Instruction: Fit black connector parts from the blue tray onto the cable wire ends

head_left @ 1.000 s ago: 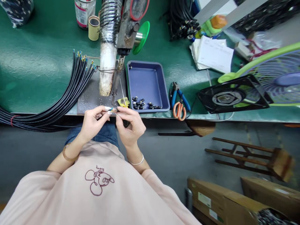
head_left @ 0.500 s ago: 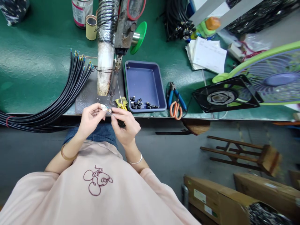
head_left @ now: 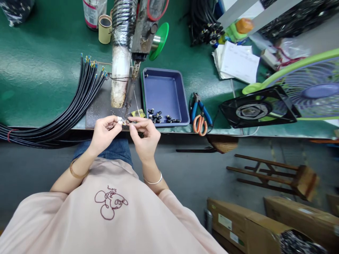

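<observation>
Close together at the bench's front edge, my left hand (head_left: 106, 132) and my right hand (head_left: 146, 137) are both closed in a pinch. Between their fingertips is a tiny part with a metallic glint (head_left: 127, 122), too small to name for certain. White wrapping (head_left: 120, 120) covers a left fingertip. Just above the fingers, a mounted soldering iron (head_left: 131, 83) points down. Thin solder wire (head_left: 136, 103) runs past it from a green-flanged spool (head_left: 159, 41). Beside my right fingers lies a yellow pad (head_left: 138, 113). My right fingers partly hide what they grip.
A blue tray (head_left: 165, 95) holds several small black connectors. Blue-handled cutters (head_left: 200, 109) and orange-handled scissors (head_left: 200, 125) lie to its right. Black cables (head_left: 71, 102) bundle at left. A foil-wrapped duct (head_left: 120, 67) hangs above; a black fan (head_left: 258, 107) stands right.
My right fingers have shifted slightly and curl more around the tiny part. My left hand keeps its pinch. The whole view has moved a little.
</observation>
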The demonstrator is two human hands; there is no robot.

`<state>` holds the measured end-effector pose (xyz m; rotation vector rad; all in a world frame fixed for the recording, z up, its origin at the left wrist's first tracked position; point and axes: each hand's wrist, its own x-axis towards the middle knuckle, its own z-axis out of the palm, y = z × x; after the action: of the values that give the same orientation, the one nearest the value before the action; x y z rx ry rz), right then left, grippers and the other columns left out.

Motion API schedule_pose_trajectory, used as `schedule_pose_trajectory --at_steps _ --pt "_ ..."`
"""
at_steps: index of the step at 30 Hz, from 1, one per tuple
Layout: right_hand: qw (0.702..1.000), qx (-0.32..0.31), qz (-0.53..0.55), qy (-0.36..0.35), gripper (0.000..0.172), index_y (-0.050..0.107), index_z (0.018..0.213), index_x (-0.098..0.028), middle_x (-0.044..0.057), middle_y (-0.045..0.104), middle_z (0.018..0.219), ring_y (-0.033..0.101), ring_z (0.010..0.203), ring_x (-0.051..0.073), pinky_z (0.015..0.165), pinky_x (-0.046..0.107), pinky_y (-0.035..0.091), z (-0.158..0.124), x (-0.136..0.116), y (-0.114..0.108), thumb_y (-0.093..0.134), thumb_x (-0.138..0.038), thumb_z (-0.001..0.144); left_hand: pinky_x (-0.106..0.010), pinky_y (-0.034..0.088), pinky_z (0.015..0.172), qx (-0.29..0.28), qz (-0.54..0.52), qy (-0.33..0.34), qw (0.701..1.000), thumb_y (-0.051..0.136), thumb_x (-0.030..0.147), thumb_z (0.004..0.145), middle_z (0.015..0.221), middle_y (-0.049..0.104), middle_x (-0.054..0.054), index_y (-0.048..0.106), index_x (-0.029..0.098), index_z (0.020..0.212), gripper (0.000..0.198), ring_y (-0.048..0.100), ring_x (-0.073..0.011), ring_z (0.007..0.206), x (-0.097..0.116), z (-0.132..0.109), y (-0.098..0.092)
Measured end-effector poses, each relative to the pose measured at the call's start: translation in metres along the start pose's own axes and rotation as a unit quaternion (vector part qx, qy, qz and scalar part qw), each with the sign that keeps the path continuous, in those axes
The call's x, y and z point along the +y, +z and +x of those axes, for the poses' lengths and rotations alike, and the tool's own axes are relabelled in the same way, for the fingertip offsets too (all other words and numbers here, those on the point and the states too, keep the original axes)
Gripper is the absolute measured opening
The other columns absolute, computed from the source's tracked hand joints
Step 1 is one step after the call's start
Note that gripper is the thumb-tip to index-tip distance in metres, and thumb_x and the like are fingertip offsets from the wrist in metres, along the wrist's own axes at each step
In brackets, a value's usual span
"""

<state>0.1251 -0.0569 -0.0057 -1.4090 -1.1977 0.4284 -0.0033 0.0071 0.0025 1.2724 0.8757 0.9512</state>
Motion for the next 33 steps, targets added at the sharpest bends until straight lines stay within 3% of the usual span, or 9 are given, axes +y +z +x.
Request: schedule_pose_trajectory --at_steps 8,25,33 --pt "0.999 0.014 -0.04 -0.031 0.01 0.063 0.079 -0.022 0.004 0.081 0.098 0.078 0.084 0.016 0.068 0.025 0.065 0.004 0.001 0.003 0.067 -0.021 0.088 -0.019 0.043 0.054 0.01 0.022 0.021 0.999 0.066 0.027 0.077 0.063 0.058 0.002 0.062 0.017 0.067 0.015 0.048 -0.0081 0.055 -0.002 0.004 0.004" --pt "1.0 0.005 -0.023 0.004 0.011 0.064 0.076 -0.022 0.002 0.082 0.096 0.079 0.083 0.017 0.069 0.026 0.067 0.014 0.002 0.004 0.068 -0.022 0.086 -0.021 0.043 0.057 0.02 0.066 0.03 0.997 0.064 0.033 0.082 0.066 0.059 0.002 0.061 0.018 0.073 0.018 0.049 -0.0094 0.057 -0.002 0.011 0.007" --pt "1.0 0.006 -0.021 -0.015 0.011 0.066 0.075 -0.022 0.001 0.081 0.095 0.078 0.081 0.015 0.069 0.025 0.066 0.018 -0.001 0.003 0.069 -0.018 0.085 -0.021 0.041 0.056 0.023 0.077 0.047 0.996 0.062 0.03 0.083 0.064 0.056 0.003 0.06 0.018 0.073 0.016 0.047 -0.0092 0.056 0.002 0.011 0.007"
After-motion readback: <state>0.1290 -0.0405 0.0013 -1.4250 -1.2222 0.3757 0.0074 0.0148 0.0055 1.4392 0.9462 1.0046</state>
